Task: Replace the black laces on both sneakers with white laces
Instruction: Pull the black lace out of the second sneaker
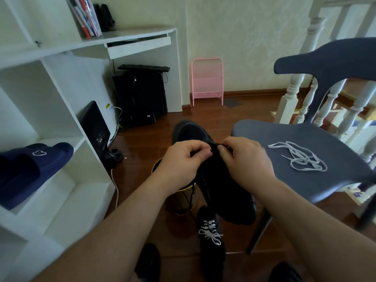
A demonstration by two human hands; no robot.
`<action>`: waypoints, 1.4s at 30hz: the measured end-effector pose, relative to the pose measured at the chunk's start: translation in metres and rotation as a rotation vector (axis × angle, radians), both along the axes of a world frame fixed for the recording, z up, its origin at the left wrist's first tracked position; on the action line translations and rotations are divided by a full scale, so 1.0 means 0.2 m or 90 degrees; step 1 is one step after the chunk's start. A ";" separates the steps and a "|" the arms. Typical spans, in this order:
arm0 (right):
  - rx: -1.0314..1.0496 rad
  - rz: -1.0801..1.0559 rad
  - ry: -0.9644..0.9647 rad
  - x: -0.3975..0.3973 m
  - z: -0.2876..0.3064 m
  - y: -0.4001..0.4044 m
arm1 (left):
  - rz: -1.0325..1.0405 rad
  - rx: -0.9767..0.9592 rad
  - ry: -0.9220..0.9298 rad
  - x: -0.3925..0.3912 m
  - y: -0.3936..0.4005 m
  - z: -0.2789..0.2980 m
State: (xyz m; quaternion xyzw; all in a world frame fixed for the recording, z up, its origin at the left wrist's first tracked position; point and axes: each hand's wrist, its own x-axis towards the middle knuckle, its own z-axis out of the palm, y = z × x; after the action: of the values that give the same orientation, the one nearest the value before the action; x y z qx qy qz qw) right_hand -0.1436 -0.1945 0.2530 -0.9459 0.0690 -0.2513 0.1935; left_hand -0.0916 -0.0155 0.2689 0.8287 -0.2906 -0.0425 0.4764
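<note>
A black sneaker (219, 188) is held up in the middle of the view, toe pointing away. My left hand (181, 161) and my right hand (244, 159) meet over its eyelets, and the fingertips of both pinch the black lace (215, 145) there. A loose end of that lace hangs down below the shoe (191, 197). On the floor below stands a second black sneaker (211, 247) threaded with a white lace (210, 233). A loose white lace (299, 156) lies in a tangle on the grey chair seat (289, 180) to the right.
A gold-rimmed bin (183, 198) stands under the held shoe. White shelving (67, 169) at left holds a navy slipper (30, 169). Behind are a computer tower (140, 96), a pink rack (207, 82) and a white stair railing (293, 92).
</note>
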 end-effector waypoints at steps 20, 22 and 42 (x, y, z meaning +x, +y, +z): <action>0.015 0.047 -0.050 0.01 0.01 0.01 | 0.005 -0.178 0.207 -0.03 -0.02 0.03; 0.054 0.008 -0.037 0.02 0.02 -0.05 | -0.117 -0.207 0.260 -0.03 0.02 0.05; 0.045 0.019 -0.028 0.02 0.01 -0.04 | -0.135 -0.096 0.213 -0.04 0.07 0.09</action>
State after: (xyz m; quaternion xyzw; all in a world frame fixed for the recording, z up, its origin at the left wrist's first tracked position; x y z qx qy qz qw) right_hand -0.1394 -0.2034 0.2540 -0.9335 0.0595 -0.2668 0.2322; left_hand -0.0994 -0.0025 0.2879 0.7367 -0.2954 -0.2076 0.5718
